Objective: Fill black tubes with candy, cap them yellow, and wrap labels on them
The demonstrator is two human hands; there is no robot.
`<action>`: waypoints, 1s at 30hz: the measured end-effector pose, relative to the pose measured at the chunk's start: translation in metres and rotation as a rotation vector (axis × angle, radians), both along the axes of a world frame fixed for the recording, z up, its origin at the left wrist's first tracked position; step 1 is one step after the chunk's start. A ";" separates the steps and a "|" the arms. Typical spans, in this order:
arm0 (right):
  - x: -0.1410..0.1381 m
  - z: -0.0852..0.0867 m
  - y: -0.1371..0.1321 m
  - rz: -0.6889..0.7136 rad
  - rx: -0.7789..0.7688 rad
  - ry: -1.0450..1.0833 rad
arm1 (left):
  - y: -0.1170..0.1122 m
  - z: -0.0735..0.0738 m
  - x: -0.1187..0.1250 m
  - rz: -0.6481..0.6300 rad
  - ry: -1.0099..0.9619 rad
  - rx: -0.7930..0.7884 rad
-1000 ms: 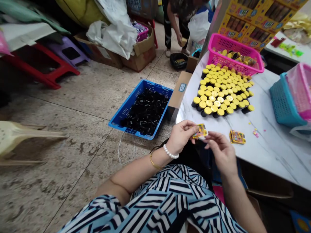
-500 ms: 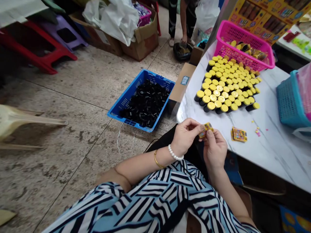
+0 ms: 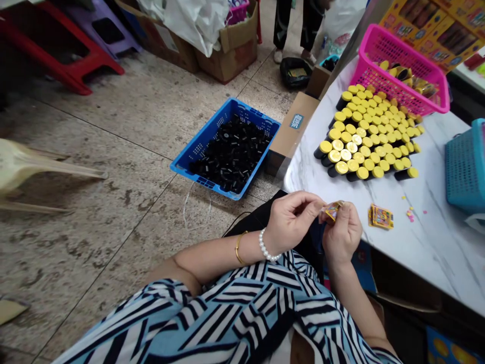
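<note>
My left hand (image 3: 295, 220), wearing a pearl bracelet, is closed in a pinch at the left end of a small yellow printed card (image 3: 332, 210). The other end of that card is gripped between the thumb and fingers of my right hand (image 3: 343, 232). Both hands are above my lap, at the table's near edge. Just to the right, a small stack of similar yellow printed cards (image 3: 382, 217) lies on the white marbled table (image 3: 428, 253). Beyond it stand rows of black tubes with yellow caps (image 3: 366, 141).
A pink basket (image 3: 401, 96) with yellow-and-black pieces stands behind the tubes, and a turquoise basket (image 3: 464, 172) at right. On the floor are a blue crate (image 3: 206, 188) of black parts, a cardboard box (image 3: 290, 126) and a black bag (image 3: 284, 78), near a standing person (image 3: 280, 30).
My left fingers have slid toward the card's left end, and the card now looks tilted and more exposed. The view has shifted slightly. The other person's hand has left the black bag.
</note>
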State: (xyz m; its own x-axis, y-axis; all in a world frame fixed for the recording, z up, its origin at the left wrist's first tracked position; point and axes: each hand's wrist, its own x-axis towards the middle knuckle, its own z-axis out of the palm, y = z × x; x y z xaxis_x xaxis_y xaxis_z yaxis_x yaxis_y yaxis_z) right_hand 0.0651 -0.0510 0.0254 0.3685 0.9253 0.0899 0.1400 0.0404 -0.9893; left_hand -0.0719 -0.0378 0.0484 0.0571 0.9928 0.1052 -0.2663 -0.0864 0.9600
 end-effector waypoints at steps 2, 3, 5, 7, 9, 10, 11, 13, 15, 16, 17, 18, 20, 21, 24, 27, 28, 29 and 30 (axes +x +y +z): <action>0.001 0.000 -0.001 0.012 0.000 -0.029 | 0.001 -0.001 -0.001 0.018 0.038 0.051; 0.001 0.000 -0.002 0.020 0.007 -0.042 | 0.001 -0.002 -0.002 0.031 0.056 0.075; 0.004 0.000 -0.003 0.030 0.021 -0.080 | 0.002 -0.003 -0.003 0.056 0.086 0.103; 0.006 0.000 -0.004 0.026 0.032 -0.113 | 0.001 -0.004 -0.003 0.075 0.105 0.103; 0.008 0.000 -0.004 0.017 0.035 -0.131 | 0.001 -0.006 -0.003 0.076 0.121 0.093; 0.008 0.000 -0.004 0.014 0.034 -0.138 | 0.001 -0.006 -0.003 0.071 0.125 0.088; 0.008 0.000 -0.003 0.014 0.033 -0.145 | 0.001 -0.006 -0.003 0.064 0.122 0.080; 0.007 -0.001 -0.004 0.025 0.039 -0.159 | 0.001 -0.005 -0.003 0.054 0.096 0.060; 0.005 -0.001 -0.004 0.044 0.052 -0.166 | 0.002 -0.004 -0.003 0.048 0.062 0.046; 0.005 -0.001 -0.005 0.052 0.056 -0.174 | 0.003 -0.003 -0.004 0.043 0.055 0.049; 0.005 -0.001 -0.005 0.057 0.060 -0.186 | 0.004 -0.002 -0.004 0.040 0.061 0.059; 0.005 0.000 -0.006 0.060 0.063 -0.203 | 0.004 -0.001 -0.004 0.039 0.078 0.076; 0.005 0.000 -0.006 0.060 0.079 -0.247 | 0.005 0.000 -0.005 0.054 0.127 0.111; 0.005 0.000 -0.006 0.059 0.089 -0.272 | 0.005 0.000 -0.006 0.066 0.151 0.129; 0.007 -0.001 -0.005 0.060 0.110 -0.344 | 0.005 -0.002 -0.008 0.070 0.194 0.155; 0.011 -0.004 -0.005 0.070 0.134 -0.437 | 0.006 -0.006 -0.011 0.061 0.219 0.151; 0.012 -0.004 -0.004 0.075 0.155 -0.488 | 0.007 -0.008 -0.012 0.066 0.228 0.154; 0.013 -0.005 -0.004 0.085 0.180 -0.548 | 0.008 -0.010 -0.012 0.071 0.238 0.160; 0.014 -0.005 -0.004 0.099 0.208 -0.612 | 0.009 -0.011 -0.013 0.073 0.248 0.164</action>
State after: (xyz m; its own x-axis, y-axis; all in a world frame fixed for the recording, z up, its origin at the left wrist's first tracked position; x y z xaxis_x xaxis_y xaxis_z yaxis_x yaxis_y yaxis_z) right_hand 0.0790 -0.0546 0.0202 0.1080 0.8927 0.4376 0.6614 0.2641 -0.7020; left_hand -0.0849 -0.0286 0.0369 0.0307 0.9662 0.2560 -0.0128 -0.2557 0.9667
